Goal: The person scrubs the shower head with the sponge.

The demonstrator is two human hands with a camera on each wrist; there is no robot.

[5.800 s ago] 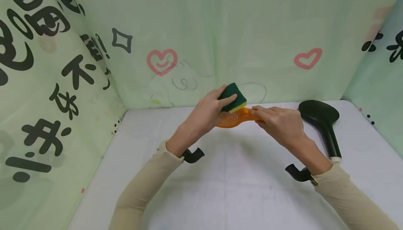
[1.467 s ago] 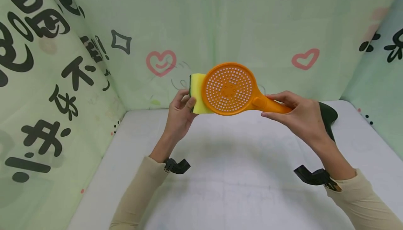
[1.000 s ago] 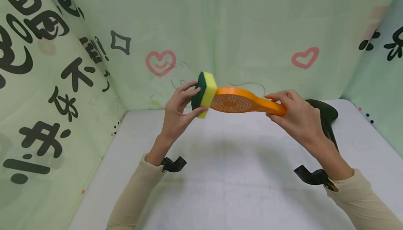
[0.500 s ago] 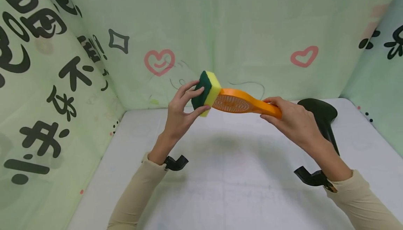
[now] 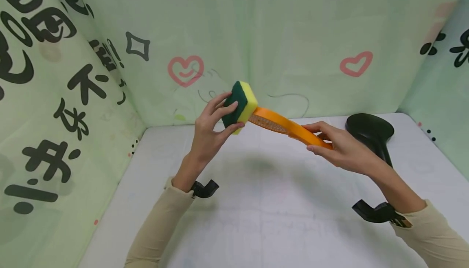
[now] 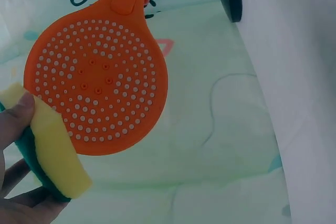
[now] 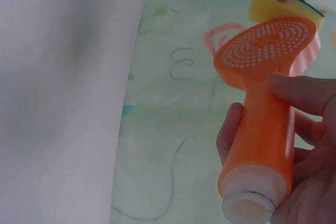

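My right hand [image 5: 340, 148] grips the handle of an orange shower head [image 5: 275, 122], which slants up to the left above the table. In the right wrist view the shower head [image 7: 265, 98] shows its dotted spray face and a whitish threaded handle end. My left hand [image 5: 212, 127] pinches a green and yellow sponge [image 5: 239, 107] between thumb and fingers. The sponge's yellow side meets the rim of the head. From the left wrist view, the sponge [image 6: 55, 150] lies along the edge of the round spray face [image 6: 97, 82].
A black shower head [image 5: 368, 131] lies at the back right of the white-covered table [image 5: 256, 219], partly behind the right hand. Green printed curtains [image 5: 293, 36] stand behind and at both sides. A black camera mount sits on each wrist.
Since half a second ago the handle end and my right hand have dropped and shifted right, tilting the orange shower head more steeply. The sponge stays nearly in place. Earlier the spray face pointed toward me.
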